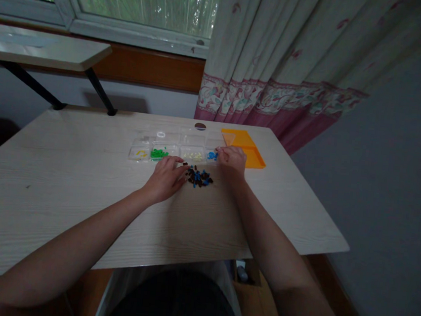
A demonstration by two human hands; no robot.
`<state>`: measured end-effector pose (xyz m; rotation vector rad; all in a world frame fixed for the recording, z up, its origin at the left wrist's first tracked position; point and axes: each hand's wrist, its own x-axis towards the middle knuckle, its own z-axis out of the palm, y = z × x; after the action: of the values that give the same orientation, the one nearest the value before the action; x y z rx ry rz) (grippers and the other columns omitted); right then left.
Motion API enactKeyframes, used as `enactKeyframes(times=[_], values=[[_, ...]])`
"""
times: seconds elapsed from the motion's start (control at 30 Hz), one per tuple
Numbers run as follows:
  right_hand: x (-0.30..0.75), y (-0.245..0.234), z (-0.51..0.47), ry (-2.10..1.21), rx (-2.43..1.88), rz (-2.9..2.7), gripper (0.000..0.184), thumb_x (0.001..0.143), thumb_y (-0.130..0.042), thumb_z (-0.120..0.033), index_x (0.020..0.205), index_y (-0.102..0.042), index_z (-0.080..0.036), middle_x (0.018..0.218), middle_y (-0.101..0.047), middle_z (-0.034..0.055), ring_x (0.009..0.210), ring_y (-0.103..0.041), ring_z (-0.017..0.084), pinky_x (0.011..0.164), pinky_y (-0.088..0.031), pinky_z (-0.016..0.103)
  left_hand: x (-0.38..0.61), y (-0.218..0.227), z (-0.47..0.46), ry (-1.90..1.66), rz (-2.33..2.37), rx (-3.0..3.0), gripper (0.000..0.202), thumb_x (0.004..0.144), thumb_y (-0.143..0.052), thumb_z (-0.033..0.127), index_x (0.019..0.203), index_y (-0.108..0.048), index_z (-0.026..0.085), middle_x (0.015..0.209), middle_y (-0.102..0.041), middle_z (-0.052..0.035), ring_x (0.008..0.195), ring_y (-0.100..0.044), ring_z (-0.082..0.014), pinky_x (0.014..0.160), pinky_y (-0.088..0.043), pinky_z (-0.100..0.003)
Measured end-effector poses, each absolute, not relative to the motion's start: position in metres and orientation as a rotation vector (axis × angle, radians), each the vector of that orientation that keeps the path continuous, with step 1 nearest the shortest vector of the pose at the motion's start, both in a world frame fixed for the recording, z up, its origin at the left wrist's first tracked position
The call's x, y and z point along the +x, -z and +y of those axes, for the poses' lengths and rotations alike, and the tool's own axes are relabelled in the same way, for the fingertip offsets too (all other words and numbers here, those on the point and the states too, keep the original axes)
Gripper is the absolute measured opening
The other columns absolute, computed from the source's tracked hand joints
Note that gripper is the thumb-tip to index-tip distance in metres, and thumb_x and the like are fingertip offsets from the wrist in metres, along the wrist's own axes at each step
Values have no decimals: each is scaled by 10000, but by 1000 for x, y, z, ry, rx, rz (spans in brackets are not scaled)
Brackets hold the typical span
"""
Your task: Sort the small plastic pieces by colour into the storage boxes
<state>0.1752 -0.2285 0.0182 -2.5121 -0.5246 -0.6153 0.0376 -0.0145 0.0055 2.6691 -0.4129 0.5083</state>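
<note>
My left hand (166,177) rests on the table at the left edge of a mixed pile of small dark brown and blue pieces (198,177), thumb and fingers apart. Over the right end of a clear plastic compartment box (176,150) is my right hand (232,161), its fingers pinched together; what they hold, if anything, is hidden. Small blue pieces (211,156) lie in the compartment beside its fingertips. Other compartments hold pale yellow pieces (193,156), green pieces (159,153) and a few yellow pieces (141,153). The box's transparent lid (193,139) stands open behind.
Right of the box, partly behind my right hand, lies an open orange case (254,157). A round dark spot (200,126) shows near the back edge of the pale wooden table (122,224). A raised shelf (49,50) on black legs stands back left; a curtain (274,74) hangs behind.
</note>
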Motion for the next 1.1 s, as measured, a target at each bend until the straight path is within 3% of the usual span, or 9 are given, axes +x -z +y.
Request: enactKeyframes(times=[0.57,0.8,1.1], values=[[174,-19,-228,594,-2504,-560,323,965,-459,-355,908,-748,-222,977,-715,43,979,-553,232,887,-339,362,36,-10,-6,-588,-292,2716,196,887,-576,268,1040,-694,235,1040,-555,-88,1025,-461,-268,893,-410,-434],[173,-19,-228,583,-2505,-579,356,975,-431,-370,913,-746,-218,972,-712,57,961,-552,233,888,-344,371,39,-9,-5,-560,-315,2662,84,866,-601,237,906,-668,206,970,-569,-77,971,-463,-253,851,-414,-420],[170,-19,-224,580,-2480,-690,374,992,-419,-386,902,-738,-212,961,-705,60,963,-555,224,896,-351,361,39,-9,-8,-520,-405,2671,100,893,-582,259,872,-646,185,935,-579,-82,956,-473,-257,853,-413,-419]])
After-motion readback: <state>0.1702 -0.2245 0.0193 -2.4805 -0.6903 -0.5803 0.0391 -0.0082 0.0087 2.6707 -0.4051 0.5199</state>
